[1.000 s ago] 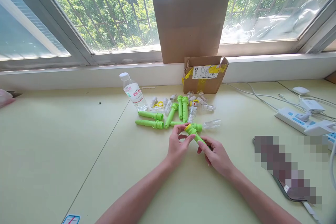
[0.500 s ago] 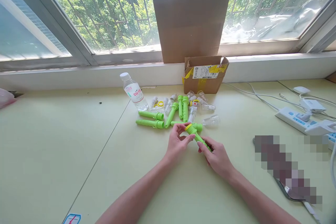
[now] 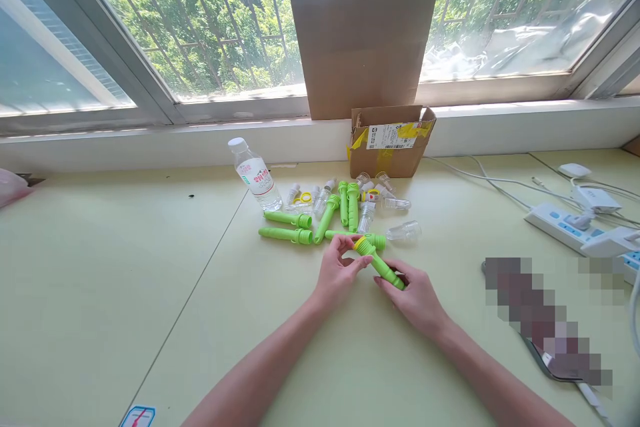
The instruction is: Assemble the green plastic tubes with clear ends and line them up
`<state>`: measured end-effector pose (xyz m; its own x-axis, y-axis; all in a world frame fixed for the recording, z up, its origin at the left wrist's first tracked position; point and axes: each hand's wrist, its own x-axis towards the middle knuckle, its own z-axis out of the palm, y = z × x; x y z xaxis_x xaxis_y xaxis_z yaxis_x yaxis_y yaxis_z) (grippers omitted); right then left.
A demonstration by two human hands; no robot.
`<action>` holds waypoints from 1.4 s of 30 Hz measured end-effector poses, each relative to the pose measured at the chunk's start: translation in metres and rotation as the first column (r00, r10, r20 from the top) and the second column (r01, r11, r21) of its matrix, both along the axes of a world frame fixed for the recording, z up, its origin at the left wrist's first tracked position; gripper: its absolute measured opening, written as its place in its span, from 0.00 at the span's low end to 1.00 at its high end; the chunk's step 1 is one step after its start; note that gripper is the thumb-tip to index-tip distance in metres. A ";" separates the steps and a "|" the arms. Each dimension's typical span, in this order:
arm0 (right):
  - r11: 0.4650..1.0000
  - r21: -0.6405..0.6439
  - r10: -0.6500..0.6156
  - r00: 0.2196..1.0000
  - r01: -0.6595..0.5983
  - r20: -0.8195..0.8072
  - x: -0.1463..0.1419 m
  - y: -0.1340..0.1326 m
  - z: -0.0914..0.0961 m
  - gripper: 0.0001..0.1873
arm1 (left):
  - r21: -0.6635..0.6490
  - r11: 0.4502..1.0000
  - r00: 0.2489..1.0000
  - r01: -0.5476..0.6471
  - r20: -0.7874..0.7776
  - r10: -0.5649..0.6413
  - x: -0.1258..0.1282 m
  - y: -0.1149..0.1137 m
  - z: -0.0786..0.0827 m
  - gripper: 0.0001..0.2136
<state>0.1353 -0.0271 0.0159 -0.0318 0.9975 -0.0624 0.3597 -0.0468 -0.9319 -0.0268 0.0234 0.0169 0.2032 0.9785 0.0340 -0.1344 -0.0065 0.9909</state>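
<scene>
One green tube (image 3: pixel 384 271), mid-frame: your left hand (image 3: pixel 338 273) clasps it near yellow ring (image 3: pixel 359 243), right hand (image 3: pixel 415 295) its tail.
Yellow ring: keep level.

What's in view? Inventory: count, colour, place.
Held tube: 1, green, centre
Other tubes: 6, green, ahead
Covers: several, clear, near tubes
Small fittings: several, white, among tubes
Rings: several, yellow, held tube, among fittings
Bottle: 1, clear, left of fittings
Box: 1, brown, behind tubes
Table: 1, pale green, below
Windows: several, clear, behind table
Foliage: green, outside
Cardboard panel: 1, brown, between windows
Power strip: 1, white, right
Chargers, cables: several, mostly white, right
Phone-like device: 1, pixelated, right
Sticker: 1, blue-white, bottom left
Unclear item: 1, pink, left edge
Left hand: 1, ringed end
Right hand: 1, other end
</scene>
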 end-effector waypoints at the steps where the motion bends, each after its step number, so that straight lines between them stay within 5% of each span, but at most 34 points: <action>1: 1.000 -0.009 -0.001 1.000 0.001 -0.011 0.001 0.000 0.000 0.14 | 0.000 1.000 1.000 -0.008 -0.022 0.008 0.000 0.000 0.000 0.17; 14: 0.980 -0.193 -0.003 0.957 -0.055 -0.289 0.009 0.002 0.002 0.14 | 0.077 0.997 0.991 0.009 -0.135 0.002 0.001 0.002 0.001 0.17; 34: 0.933 -0.190 0.210 0.891 -0.306 -0.403 0.017 0.006 0.013 0.21 | 0.177 0.983 0.981 -0.040 -0.177 0.072 0.001 -0.003 0.002 0.16; 42: 0.950 -0.247 0.124 0.955 -0.193 -0.269 0.016 0.005 0.009 0.20 | 0.205 0.974 0.970 -0.099 -0.197 0.140 0.004 -0.006 0.002 0.16</action>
